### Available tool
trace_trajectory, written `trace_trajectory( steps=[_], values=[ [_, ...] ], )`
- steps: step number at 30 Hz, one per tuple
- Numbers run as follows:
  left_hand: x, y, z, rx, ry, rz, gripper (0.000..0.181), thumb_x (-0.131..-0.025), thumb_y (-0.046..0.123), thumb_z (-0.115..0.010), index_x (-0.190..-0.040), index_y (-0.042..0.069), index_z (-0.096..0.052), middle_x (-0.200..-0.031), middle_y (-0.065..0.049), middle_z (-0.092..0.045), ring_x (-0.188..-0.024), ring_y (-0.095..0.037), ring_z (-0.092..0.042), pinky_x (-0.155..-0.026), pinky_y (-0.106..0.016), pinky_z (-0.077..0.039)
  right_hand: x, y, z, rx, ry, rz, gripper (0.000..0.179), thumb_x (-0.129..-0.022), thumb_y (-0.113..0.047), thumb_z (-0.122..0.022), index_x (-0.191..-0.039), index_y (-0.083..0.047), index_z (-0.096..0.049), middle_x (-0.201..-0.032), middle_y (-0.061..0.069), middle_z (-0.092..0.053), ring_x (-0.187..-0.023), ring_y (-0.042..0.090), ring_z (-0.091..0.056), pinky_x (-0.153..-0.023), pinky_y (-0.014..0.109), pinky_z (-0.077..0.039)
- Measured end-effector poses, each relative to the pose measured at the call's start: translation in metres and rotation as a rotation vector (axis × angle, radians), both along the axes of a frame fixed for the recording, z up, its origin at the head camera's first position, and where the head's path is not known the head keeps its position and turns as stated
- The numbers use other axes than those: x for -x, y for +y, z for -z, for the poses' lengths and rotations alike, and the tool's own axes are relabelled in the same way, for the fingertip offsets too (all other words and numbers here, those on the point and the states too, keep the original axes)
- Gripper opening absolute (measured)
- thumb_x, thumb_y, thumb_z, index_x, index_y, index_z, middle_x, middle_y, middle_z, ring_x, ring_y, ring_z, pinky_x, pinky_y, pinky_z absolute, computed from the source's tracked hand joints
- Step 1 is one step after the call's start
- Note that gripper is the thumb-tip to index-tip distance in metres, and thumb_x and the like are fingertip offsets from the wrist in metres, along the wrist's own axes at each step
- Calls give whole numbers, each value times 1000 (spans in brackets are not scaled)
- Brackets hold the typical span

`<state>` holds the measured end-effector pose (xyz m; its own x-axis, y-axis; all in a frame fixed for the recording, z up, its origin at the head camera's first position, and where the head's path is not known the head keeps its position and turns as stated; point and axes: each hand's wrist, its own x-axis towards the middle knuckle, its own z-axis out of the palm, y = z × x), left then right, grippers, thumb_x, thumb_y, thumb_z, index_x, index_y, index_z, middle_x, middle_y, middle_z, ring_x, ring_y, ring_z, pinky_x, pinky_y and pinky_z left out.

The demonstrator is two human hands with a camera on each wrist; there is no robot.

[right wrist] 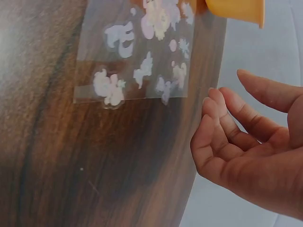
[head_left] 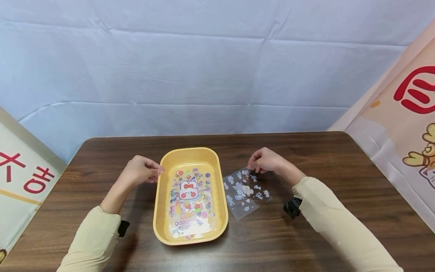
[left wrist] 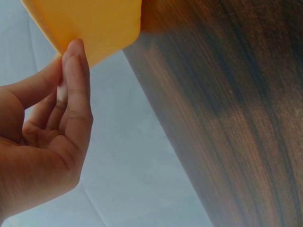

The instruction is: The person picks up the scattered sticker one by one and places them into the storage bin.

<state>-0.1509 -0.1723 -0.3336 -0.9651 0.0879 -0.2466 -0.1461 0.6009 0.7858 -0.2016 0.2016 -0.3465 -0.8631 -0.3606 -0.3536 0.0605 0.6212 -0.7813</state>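
A yellow rectangular tray with rounded corners rests on the table. My left hand pinches its left rim between thumb and fingers; the left wrist view shows the hand at the tray's edge. Clear sheets with colourful cartoon stickers, one a white rabbit with a red bow, lie inside the tray. Right of the tray lies a transparent sticker sheet with pale figures. By its far corner is my right hand. The right wrist view shows this hand loosely curled, thumb apart from fingers, beside the sheet.
The dark wood-grain table ends at a far edge before a pale cloth backdrop. Printed banners with red characters hang at the left and right. Dark wrist devices sit at both sleeves.
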Motion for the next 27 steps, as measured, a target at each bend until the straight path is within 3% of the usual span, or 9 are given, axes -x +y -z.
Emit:
trace_trajectory(
  steps=[13, 27],
  values=[
    [1, -1, 0, 1, 3, 4, 18, -86, 6, -63, -96, -8, -68, -79, -11, -67, -66, -20, -66, -66, -37, -56, 2, 1, 13, -73, 16, 19, 11, -81, 1, -61, -89, 7, -59, -75, 7, -58, -66, 15, -51, -58, 29, -45],
    [0, 0, -1, 0, 1, 7, 18, -86, 5, -62, -97, -9, -67, -79, -12, -67, -65, -20, -65, -67, -37, -56, -1, -2, 24, -167, 87, 58, 15, -75, 0, -70, -85, 4, -59, -81, 10, -56, -68, 20, -49, -57, 28, -45]
  ],
)
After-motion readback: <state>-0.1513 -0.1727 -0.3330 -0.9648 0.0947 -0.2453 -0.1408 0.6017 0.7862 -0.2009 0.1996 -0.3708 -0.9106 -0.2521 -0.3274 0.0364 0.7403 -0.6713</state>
